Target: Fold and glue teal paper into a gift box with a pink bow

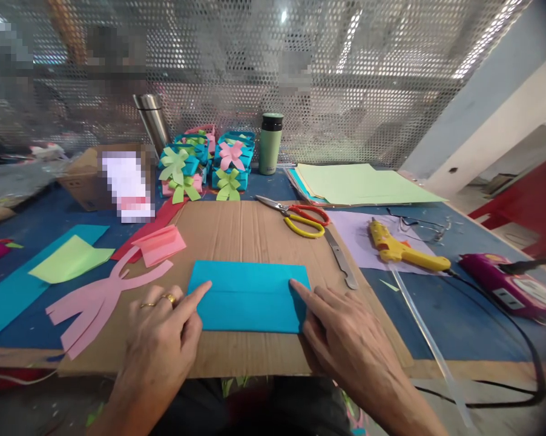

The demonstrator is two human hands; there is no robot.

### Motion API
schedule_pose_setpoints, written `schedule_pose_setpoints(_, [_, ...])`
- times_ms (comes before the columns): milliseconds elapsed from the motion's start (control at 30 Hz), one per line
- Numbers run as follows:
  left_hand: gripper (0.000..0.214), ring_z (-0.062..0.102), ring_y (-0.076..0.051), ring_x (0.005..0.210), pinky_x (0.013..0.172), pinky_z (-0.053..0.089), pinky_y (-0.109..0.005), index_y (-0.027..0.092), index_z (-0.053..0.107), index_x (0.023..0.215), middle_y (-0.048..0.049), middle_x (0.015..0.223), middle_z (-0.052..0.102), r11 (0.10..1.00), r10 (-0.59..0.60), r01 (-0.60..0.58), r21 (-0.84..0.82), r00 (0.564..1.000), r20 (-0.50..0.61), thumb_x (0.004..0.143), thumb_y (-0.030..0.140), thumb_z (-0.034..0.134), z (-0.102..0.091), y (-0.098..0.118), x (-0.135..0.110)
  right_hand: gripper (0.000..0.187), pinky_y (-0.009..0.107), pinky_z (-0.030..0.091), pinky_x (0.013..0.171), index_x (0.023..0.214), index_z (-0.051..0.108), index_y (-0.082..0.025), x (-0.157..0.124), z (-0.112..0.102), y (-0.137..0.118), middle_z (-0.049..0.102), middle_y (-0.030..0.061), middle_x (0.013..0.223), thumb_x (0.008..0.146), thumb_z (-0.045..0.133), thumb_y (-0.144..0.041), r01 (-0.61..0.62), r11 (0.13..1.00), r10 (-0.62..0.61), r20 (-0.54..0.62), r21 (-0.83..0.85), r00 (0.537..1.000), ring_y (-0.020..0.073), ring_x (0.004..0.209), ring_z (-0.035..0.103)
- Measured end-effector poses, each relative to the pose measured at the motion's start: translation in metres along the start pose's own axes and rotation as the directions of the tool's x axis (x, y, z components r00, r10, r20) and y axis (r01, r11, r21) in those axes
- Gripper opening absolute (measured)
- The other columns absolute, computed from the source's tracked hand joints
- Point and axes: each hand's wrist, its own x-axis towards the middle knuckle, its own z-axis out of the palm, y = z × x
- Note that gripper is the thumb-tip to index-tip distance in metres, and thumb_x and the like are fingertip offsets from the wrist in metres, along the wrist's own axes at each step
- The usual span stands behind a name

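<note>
A folded sheet of blue paper (250,309) lies flat on a brown cardboard sheet (223,233), with a crease line running across it. My left hand (164,333) holds its left side, the index finger stretched over the top and the thumb by the edge. At the opposite side my right hand (341,327) has its index fingertip on the paper, with the thumb down at the edge. The undersides of both hands are hidden. Left of the cardboard's middle are pink paper strips (95,297) and a folded coral-pink paper (161,245).
Scissors (300,215) and a metal blade (341,260) lie beyond my right hand. Farther right are a yellow glue gun (402,251) with a cable and a purple power strip (511,284). Behind stand paper-flower boxes (230,160), a green bottle (270,145) and stacked paper sheets (368,184).
</note>
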Motion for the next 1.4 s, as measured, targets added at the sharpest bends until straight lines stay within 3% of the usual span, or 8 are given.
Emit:
schedule_pose_setpoints(200, [0.050, 0.054, -0.021, 0.073, 0.074, 0.039, -0.038, 0.017, 0.047, 0.142, -0.0036, 0.080, 0.062, 0.976, -0.212, 0.213, -0.044, 0.977, 0.017, 0.092, 0.017, 0.043, -0.001, 0.006, 0.004, 0.042, 0.033, 0.039, 0.062, 0.132, 0.060, -0.014, 0.000, 0.003, 0.004, 0.063, 0.0039, 0.078, 0.093, 0.044, -0.018, 0.062, 0.995, -0.067, -0.073, -0.075, 0.995, 0.0180, 0.067, 0.058])
schedule_pose_setpoints(500, [0.048, 0.054, -0.022, 0.075, 0.071, 0.042, -0.038, 0.017, 0.045, 0.141, -0.0060, 0.086, 0.064, 0.951, -0.299, 0.301, -0.065, 0.953, 0.048, 0.094, 0.015, 0.041, -0.003, 0.011, 0.005, 0.042, 0.031, 0.038, 0.057, 0.129, 0.062, -0.014, 0.003, 0.007, 0.009, 0.060, 0.0016, 0.071, 0.094, 0.040, -0.020, 0.128, 0.979, -0.152, -0.148, -0.157, 0.977, 0.0164, 0.059, 0.057])
schedule_pose_setpoints(1000, [0.041, 0.062, -0.025, 0.078, 0.072, 0.045, -0.043, 0.018, 0.049, 0.133, -0.0071, 0.086, 0.068, 0.949, -0.304, 0.312, -0.054, 0.946, 0.111, 0.094, 0.014, 0.039, -0.003, 0.011, 0.007, 0.043, 0.031, 0.037, 0.058, 0.130, 0.062, -0.015, 0.002, 0.010, 0.009, 0.061, 0.0017, 0.073, 0.094, 0.039, -0.021, 0.112, 0.984, -0.134, -0.165, -0.138, 0.977, 0.0158, 0.059, 0.056])
schedule_pose_setpoints(1267, [0.046, 0.059, -0.025, 0.078, 0.071, 0.045, -0.040, 0.017, 0.045, 0.138, -0.0077, 0.085, 0.066, 0.945, -0.312, 0.304, 0.118, 0.948, 0.057, 0.093, 0.017, 0.046, -0.002, 0.015, 0.006, 0.041, 0.033, 0.036, 0.062, 0.130, 0.061, -0.016, 0.001, 0.013, 0.008, 0.062, 0.0015, 0.074, 0.094, 0.042, -0.021, 0.089, 0.989, -0.107, -0.157, -0.120, 0.982, 0.0176, 0.064, 0.060])
schedule_pose_setpoints(1400, [0.050, 0.054, -0.024, 0.078, 0.068, 0.043, -0.038, 0.019, 0.047, 0.143, -0.0097, 0.091, 0.057, 0.943, -0.194, 0.181, 0.279, 0.981, 0.022, 0.093, 0.012, 0.048, -0.006, 0.020, 0.009, 0.043, 0.034, 0.036, 0.064, 0.133, 0.059, -0.017, 0.000, 0.011, 0.004, 0.064, 0.0027, 0.078, 0.092, 0.046, -0.019, 0.037, 0.996, -0.045, -0.111, -0.078, 0.993, 0.0182, 0.068, 0.059])
